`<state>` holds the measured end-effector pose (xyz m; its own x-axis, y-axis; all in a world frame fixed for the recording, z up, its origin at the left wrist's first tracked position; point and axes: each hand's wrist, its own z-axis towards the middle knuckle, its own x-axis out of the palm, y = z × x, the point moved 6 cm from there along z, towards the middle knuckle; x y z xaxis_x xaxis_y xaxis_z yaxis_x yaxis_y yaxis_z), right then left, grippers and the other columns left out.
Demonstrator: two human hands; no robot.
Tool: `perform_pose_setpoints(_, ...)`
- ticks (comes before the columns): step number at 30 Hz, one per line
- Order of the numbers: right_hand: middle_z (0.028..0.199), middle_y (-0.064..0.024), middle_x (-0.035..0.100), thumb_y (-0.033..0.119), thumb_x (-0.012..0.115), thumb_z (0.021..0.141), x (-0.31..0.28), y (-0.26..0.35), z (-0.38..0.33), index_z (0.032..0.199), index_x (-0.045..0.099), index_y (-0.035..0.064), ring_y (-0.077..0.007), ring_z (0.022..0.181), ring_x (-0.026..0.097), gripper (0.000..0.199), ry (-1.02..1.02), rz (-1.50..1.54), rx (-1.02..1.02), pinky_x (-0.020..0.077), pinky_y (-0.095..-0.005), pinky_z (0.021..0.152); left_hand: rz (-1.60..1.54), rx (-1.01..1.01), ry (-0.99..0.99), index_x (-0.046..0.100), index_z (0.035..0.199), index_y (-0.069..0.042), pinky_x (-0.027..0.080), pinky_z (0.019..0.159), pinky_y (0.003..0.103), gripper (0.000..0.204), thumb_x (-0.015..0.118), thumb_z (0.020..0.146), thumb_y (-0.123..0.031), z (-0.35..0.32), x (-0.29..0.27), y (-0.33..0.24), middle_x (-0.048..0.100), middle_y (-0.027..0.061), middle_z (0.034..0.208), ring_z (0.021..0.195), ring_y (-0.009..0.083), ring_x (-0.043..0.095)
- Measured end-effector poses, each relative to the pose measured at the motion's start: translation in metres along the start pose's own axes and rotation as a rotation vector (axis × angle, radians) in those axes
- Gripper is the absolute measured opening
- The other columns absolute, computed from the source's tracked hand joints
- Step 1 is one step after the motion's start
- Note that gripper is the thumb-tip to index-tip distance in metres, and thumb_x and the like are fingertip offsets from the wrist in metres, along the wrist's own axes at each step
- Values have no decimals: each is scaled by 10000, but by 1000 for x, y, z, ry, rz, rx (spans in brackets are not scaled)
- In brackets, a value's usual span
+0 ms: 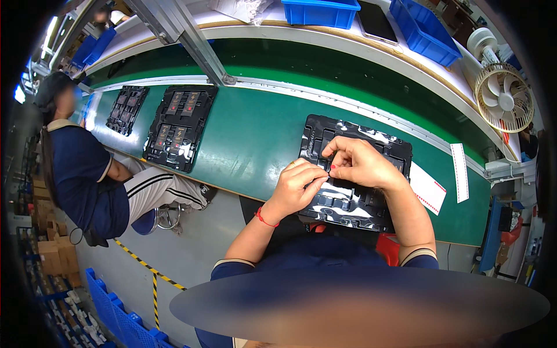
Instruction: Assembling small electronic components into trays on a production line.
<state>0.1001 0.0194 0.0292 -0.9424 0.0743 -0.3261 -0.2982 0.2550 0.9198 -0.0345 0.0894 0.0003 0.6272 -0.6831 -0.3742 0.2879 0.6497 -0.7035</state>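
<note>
Both my hands meet over a black plastic tray (360, 217) with moulded compartments, which lies on the green bench. My left hand (297, 187), with a red cord bracelet at its wrist, is closed in a pinch. The thumb and forefinger of my right hand (365, 165) are pinched too, almost touching the left fingertips. A small red spot shows at the right fingertips, and whatever lies between the fingers is too small to name. Beside the tray are a white sheet (426, 188) with red marks along its edges and a narrow white strip (459, 174) with small marks.
Two more black trays stand to the left, the nearer tray (154, 130) holding flat dark pieces with red dots. A co-worker (87, 156) sits at the left. Blue bins (322, 14), a dark phone-like device (377, 23) and a fan (503, 95) are on the shelf behind.
</note>
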Motion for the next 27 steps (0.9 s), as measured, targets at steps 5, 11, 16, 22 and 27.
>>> perform_pose_setpoints(5,691,-68,641,-9,713,772,-2,17,0,1026,606,-25,-102,636,596,276,-34,-235,-47,484,-265,611,-2,-2,-4,693,857,-4,506,694,345,90,719,771,3,0,0,0,689,102,813,740,253,639)
perform_pose_setpoints(11,704,-124,657,-12,695,735,1,23,1,1033,609,-40,-187,649,656,312,-47,-361,-110,521,-315,628,8,6,-6,694,857,-3,506,689,345,94,722,768,5,0,0,0,690,100,810,736,251,638)
perform_pose_setpoints(16,687,-132,646,-9,694,724,3,24,3,1043,611,-41,-202,631,653,331,-48,-382,-101,518,-322,617,1,-6,-2,704,853,2,512,690,337,86,723,770,12,0,-1,-1,703,99,813,734,244,649)
perform_pose_setpoints(22,711,-149,653,8,694,719,3,25,2,1055,609,-38,-245,636,657,350,-69,-445,-82,520,-337,619,-5,-7,-4,705,850,1,509,685,335,85,723,767,13,1,-1,-1,703,98,807,724,242,648)
perform_pose_setpoints(27,803,-162,669,29,707,713,-4,35,-6,1009,639,-12,-306,742,648,306,-232,-558,-162,514,-388,693,1,-5,-13,705,844,2,504,678,337,88,724,759,16,0,-1,0,697,100,789,710,243,643)
